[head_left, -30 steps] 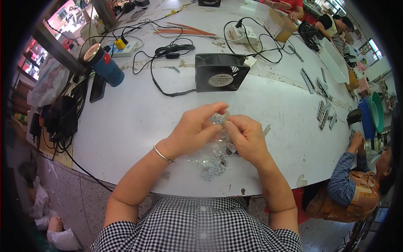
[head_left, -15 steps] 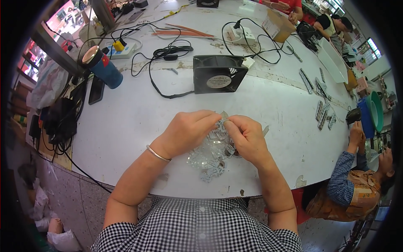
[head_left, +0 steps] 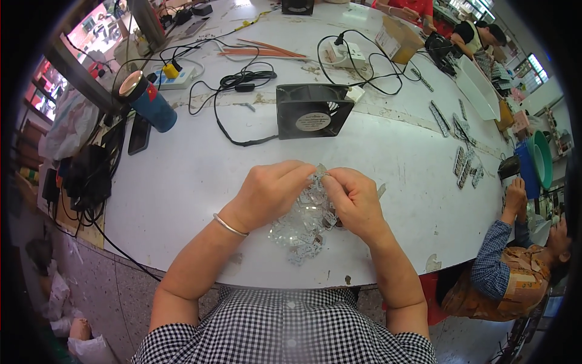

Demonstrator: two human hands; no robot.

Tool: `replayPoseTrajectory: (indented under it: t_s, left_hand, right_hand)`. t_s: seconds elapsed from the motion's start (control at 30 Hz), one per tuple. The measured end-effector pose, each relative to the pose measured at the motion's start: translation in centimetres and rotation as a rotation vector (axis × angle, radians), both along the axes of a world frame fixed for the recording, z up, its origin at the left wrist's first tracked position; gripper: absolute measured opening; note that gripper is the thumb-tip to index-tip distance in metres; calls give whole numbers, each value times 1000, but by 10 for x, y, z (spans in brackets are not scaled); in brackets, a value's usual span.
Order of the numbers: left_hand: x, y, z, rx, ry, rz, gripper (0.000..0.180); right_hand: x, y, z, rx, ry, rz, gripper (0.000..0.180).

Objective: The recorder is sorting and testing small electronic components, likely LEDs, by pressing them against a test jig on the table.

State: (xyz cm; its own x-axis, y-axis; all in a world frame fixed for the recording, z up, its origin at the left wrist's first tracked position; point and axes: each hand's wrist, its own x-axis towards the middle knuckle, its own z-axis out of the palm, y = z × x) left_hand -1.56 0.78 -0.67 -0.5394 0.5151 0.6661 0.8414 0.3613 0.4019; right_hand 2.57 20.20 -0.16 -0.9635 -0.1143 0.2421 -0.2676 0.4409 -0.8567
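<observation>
My left hand (head_left: 273,187) and my right hand (head_left: 354,199) meet over the table, fingertips pinched close together. Between them is a small pale, partly see-through piece (head_left: 321,170), mostly covered by the fingers; its kind is not clear. Below my hands lies a loose heap of small clear and silvery pieces (head_left: 297,225), some with light-blue patterning. A pale strip (head_left: 381,190) pokes out beyond my right hand. Past my hands a black square fan (head_left: 315,111) stands on its edge, its cable running off to the left.
Around the white table (head_left: 182,200) are a blue tumbler (head_left: 150,103), a phone (head_left: 139,132), power strips (head_left: 176,77) with tangled cables, and a cardboard box (head_left: 399,40). Patterned strips (head_left: 464,165) lie to the right. A co-worker (head_left: 509,267) in a checked sleeve sits at right.
My hands stay together at the same small piece, with only slight finger movement. The whole view has shifted a little.
</observation>
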Motion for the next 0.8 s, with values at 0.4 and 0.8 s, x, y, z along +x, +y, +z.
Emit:
replayPoseTrajectory:
  t_s: [0.4, 0.8]
  left_hand:
    - [6, 7, 0, 54, 31, -1, 21]
    - [12, 0, -3, 194, -390, 54, 9]
  right_hand:
    - [-3, -1, -4, -227, -70, -19, 19]
    - [0, -4, -4, -148, -34, 77, 18]
